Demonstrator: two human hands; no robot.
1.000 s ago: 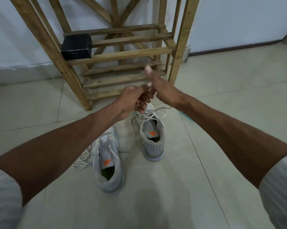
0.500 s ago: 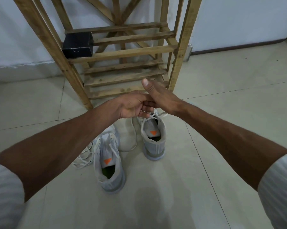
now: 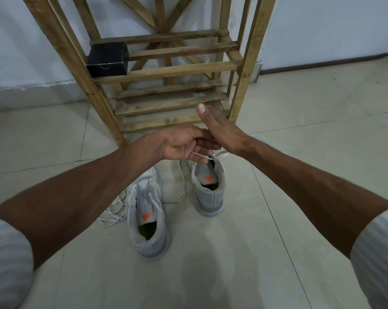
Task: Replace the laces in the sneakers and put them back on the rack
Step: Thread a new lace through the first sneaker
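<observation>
Lying across left fingers [image 3: 205, 144] (slack): lace [image 3: 199, 155]

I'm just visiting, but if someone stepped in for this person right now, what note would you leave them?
Left hand: palm up, fingers relaxed, a lace strand lying across them.
Right hand: thumb straight, fingers hidden behind the left.
On the floor before the rack: far sneaker under the hands, near sneaker with loose laces beside it.
Done: nothing racked. Left: finish lacing, then set both on the rack.
</observation>
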